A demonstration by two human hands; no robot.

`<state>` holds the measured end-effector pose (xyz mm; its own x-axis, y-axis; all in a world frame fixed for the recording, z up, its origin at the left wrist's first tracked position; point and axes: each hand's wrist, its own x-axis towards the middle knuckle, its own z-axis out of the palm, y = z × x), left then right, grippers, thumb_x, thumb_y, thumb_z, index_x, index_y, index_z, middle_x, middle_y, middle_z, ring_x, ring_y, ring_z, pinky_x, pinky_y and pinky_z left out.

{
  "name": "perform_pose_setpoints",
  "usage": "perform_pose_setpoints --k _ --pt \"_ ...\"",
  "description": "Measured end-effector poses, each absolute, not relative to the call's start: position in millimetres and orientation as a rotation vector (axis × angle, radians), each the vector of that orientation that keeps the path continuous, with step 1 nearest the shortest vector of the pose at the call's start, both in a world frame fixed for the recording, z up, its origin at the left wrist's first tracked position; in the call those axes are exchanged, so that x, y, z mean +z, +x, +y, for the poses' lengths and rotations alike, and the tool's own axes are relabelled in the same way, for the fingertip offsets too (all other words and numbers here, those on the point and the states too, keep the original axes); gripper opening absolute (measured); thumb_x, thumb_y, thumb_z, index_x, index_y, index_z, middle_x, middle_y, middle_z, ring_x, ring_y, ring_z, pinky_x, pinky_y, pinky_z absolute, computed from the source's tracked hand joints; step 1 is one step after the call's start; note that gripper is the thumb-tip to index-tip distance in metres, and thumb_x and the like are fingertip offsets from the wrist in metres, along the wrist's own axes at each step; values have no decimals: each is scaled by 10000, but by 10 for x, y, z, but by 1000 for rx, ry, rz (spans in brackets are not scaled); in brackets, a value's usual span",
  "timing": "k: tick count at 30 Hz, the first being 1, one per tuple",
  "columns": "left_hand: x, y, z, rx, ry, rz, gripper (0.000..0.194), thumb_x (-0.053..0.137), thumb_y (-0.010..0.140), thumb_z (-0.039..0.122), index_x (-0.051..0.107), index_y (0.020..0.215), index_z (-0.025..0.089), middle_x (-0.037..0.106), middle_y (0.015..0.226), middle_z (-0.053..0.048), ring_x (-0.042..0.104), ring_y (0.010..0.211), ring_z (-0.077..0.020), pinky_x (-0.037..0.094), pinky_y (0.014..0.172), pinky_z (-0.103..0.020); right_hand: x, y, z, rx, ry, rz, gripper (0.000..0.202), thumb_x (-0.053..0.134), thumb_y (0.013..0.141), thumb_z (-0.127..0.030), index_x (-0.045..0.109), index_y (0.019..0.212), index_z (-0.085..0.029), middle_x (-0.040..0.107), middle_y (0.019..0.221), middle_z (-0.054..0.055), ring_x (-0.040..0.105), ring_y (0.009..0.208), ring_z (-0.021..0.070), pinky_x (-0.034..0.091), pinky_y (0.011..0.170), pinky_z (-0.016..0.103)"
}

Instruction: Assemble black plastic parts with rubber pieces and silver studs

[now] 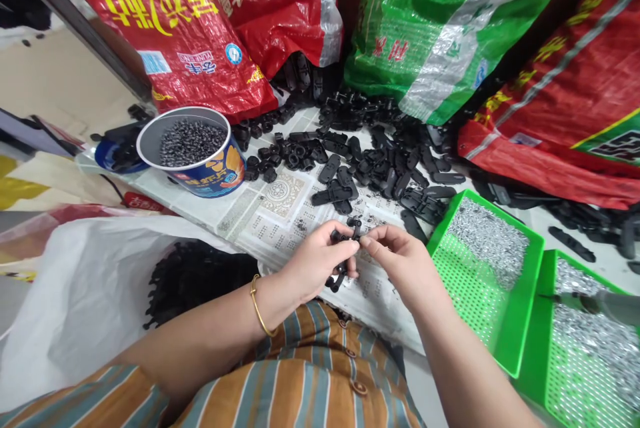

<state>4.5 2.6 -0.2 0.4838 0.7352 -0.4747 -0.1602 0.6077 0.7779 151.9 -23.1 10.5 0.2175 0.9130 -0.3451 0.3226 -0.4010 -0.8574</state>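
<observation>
My left hand [320, 260] is closed around small black plastic parts [341, 275], which stick out above and below its fingers. Close against its thumb, my right hand [393, 251] pinches at the same parts; whatever is between its fingertips is too small to make out. Both hands are above the front edge of the patterned white tabletop [273, 231]. Just beyond them lies a spread of loose black plastic pieces [335, 195], some long and flat, others short and round.
A blue tub [210, 175] of small dark pieces stands at the left. Green trays [530, 281] with small silvery parts are at the right, a pointed tool [600, 305] over one. Red [180, 48] and green sacks [390, 28] line the back. A white sack [95, 268] holds black parts lower left.
</observation>
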Motion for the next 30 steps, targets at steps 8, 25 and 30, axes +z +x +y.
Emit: perform_pose_setpoints --k 8,25,30 --pt "-57 67 29 626 732 908 159 544 730 216 454 858 188 519 447 65 486 413 -79 341 478 -196 95 1494 -261 1072 -1755 -1253 187 616 723 -367 584 710 -183 577 674 2 504 621 130 397 604 274" --pt "-79 71 2 631 665 867 156 551 702 203 446 815 186 491 430 75 461 399 -77 394 474 -209 92 1563 -290 259 -1472 -1976 67 566 783 -157 535 757 -209 602 771 23 554 786 170 433 720 314" --pt "-74 75 5 623 660 872 172 545 683 185 443 822 186 479 419 78 445 387 -76 383 448 -199 73 1526 -309 528 -1539 -1787 77 565 792 -204 539 721 -218 599 744 11 559 748 161 445 699 315"
